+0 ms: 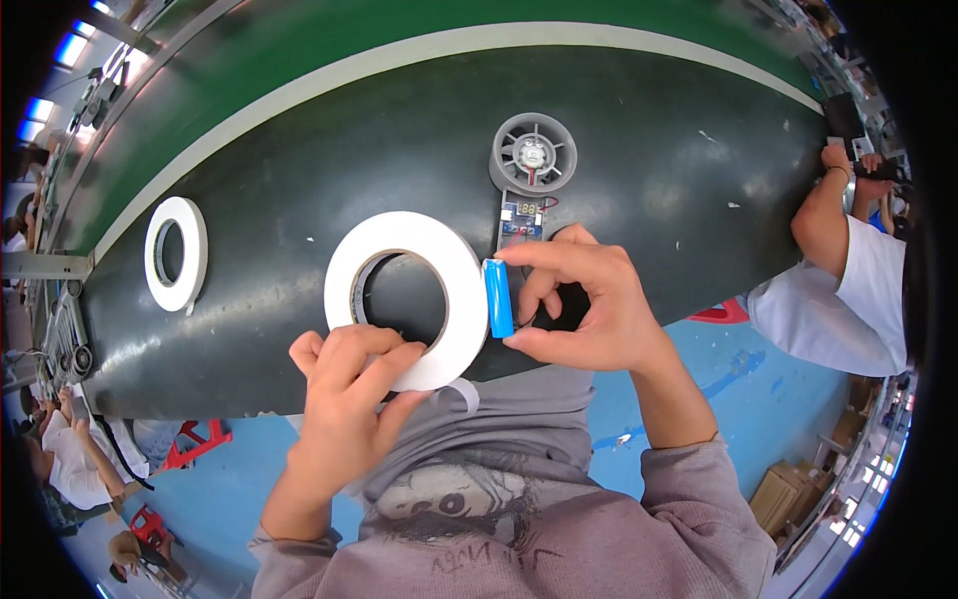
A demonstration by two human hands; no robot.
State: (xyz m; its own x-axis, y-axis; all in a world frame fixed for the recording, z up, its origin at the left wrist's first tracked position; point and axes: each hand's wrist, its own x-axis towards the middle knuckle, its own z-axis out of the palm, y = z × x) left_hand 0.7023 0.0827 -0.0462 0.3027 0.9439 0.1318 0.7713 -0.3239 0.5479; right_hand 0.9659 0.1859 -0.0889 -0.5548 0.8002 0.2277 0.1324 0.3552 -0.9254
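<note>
My left hand (344,404) is closed on the near rim of a large white tape roll (461,290), with fingers at its centre hole. A short loose end of tape (467,393) curls from the roll's lower edge. My right hand (607,295) pinches a blue cylindrical battery (500,299) between thumb and index finger at its two ends. The battery stands beside the roll's right edge; whether they touch I cannot tell. Just beyond my right hand lies a grey round fan (534,155) with a small circuit board (522,219) and wires attached, partly hidden by my fingers.
A second white tape roll (196,255) lies at the left of the dark work surface (399,130). A green belt (329,40) runs behind a pale edge strip. At the right sits another person (828,290), arm on the surface; more people are at the left.
</note>
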